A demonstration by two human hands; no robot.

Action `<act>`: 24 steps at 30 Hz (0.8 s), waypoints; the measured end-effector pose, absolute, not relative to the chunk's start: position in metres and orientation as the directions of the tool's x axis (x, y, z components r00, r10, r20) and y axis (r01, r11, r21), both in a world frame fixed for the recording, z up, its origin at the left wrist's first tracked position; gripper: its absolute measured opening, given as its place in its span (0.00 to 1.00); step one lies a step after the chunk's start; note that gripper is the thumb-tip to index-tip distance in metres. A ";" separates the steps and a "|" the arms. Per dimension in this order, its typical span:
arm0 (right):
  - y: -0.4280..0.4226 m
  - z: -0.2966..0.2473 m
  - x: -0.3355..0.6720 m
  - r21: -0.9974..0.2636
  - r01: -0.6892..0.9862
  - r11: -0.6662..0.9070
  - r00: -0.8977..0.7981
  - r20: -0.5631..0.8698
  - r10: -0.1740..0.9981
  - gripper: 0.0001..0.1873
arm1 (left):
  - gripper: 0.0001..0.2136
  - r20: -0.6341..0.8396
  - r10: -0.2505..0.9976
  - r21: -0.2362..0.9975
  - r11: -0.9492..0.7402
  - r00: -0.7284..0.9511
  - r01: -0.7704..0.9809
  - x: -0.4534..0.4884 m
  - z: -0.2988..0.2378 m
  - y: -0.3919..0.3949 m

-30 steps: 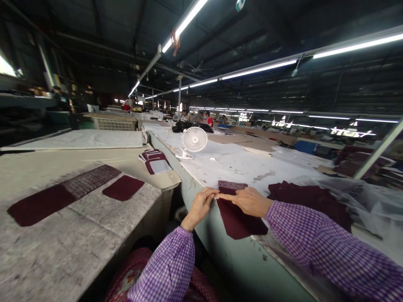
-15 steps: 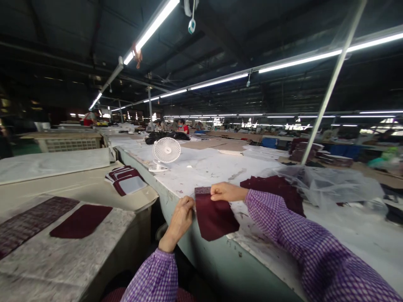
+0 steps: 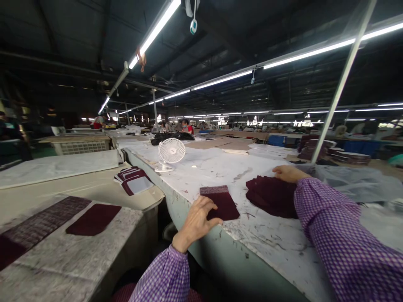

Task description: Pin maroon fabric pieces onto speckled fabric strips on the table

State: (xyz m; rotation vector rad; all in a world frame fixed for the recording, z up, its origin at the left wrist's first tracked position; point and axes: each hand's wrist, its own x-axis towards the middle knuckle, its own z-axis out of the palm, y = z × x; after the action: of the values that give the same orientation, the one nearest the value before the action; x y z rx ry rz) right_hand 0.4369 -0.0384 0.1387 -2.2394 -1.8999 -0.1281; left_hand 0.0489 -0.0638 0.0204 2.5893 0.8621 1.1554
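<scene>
- Beneath the fingers of my left hand (image 3: 197,219) lies a maroon fabric panel (image 3: 225,205), flat, with a grey-flecked strip (image 3: 214,190) across its far end and its near end right by the table edge.
- My left thumb and fingers are spread in a wide curve over the panel's left side, gripping nothing.
- Well to the right of that hand, my right hand (image 3: 289,173) reaches over the far side of a pile of maroon cloth pieces (image 3: 269,195), ragged at the edges; I cannot tell whether its fingertips pinch any.
- Around both hands spreads a white-topped table (image 3: 214,163), scuffed and stained; beyond my left hand stands a white clip fan (image 3: 171,150).
- Left of my left hand, a speckled grey sheet (image 3: 78,260) bears a smaller maroon piece (image 3: 93,219) and a long, partly flecked one (image 3: 50,218).
- Past my right hand rise a slanting pole (image 3: 340,90) and crumpled clear plastic (image 3: 352,180); fluorescent tubes (image 3: 160,29) run under the dark roof.
- Half a second ago my right hand pinched the panel, whose near end hung over the edge; now that end lies on the tabletop, and my left hand has come across it.
</scene>
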 end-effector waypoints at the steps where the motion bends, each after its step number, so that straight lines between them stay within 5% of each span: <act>1: -0.038 0.140 0.430 -0.114 0.985 -0.129 0.146 0.158 0.977 0.16 | 0.11 0.591 0.569 0.371 -0.821 0.573 0.434 0.052 0.022 -0.065; 8: -0.040 0.149 0.354 -0.387 0.879 0.280 -0.341 -0.097 0.935 0.23 | 0.08 0.530 0.521 0.210 -0.845 0.669 0.492 0.061 0.033 -0.071; 13: -0.043 0.147 0.320 -0.362 0.853 0.375 -0.436 -0.101 0.894 0.22 | 0.08 0.509 0.503 0.137 -0.849 0.699 0.510 0.076 0.040 -0.074; 16: -0.046 0.149 0.314 -0.396 0.842 0.368 -0.443 -0.116 0.889 0.21 | 0.08 0.529 0.611 0.279 -0.781 0.589 0.559 0.079 0.038 -0.068; 20: -0.054 0.154 0.303 -0.459 0.787 0.412 -0.524 -0.147 0.839 0.25 | 0.08 0.433 0.810 0.647 -0.584 0.395 0.490 0.074 0.031 -0.057; 24: -0.058 0.147 0.282 -0.471 0.776 0.419 -0.560 -0.208 0.802 0.32 | 0.08 0.359 0.863 0.767 -0.490 0.356 0.415 0.069 0.028 -0.054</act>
State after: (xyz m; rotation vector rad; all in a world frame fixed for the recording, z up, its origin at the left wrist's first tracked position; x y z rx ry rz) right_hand 0.2825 -0.0580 0.1468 -1.4498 -2.6049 0.8231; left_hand 0.0688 -0.0542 0.0279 2.0583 1.1056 1.0358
